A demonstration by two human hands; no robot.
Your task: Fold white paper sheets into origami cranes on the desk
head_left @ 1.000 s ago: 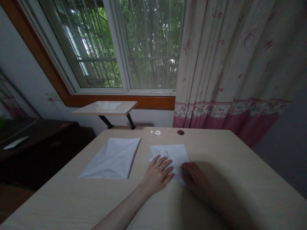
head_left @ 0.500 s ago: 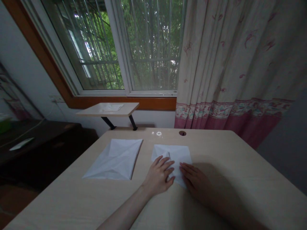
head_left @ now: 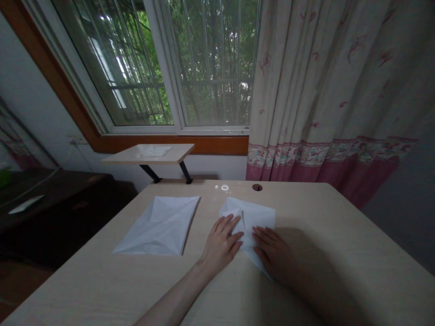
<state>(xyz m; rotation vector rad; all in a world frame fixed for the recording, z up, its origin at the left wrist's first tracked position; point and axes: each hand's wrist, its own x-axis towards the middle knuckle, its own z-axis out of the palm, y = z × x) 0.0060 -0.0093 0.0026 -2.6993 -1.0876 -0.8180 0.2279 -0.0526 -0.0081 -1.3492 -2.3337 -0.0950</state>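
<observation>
A partly folded sheet of white paper (head_left: 258,215) lies flat on the table under both my hands, with a raised flap near its left side. My left hand (head_left: 222,240) rests over the left part of the sheet, fingers stretched out and a little spread. On the right part lies my right hand (head_left: 272,249), its fingers extended flat on the paper. The lower left edge of the sheet is partly hidden by my hands. To the left, apart from both hands, is a stack of creased white paper sheets (head_left: 159,226).
The light wooden table (head_left: 306,203) has a round cable hole (head_left: 257,187) at its far edge. A small raised shelf (head_left: 131,156) on black legs holds a white paper (head_left: 154,151). Behind stand a barred window and a long curtain (head_left: 285,90). A dark cabinet (head_left: 68,190) is at left.
The folded sheet has turned clockwise under my hands, and its lower corner now points nearer to me. Both hands stay on it. The view has shifted slightly.
</observation>
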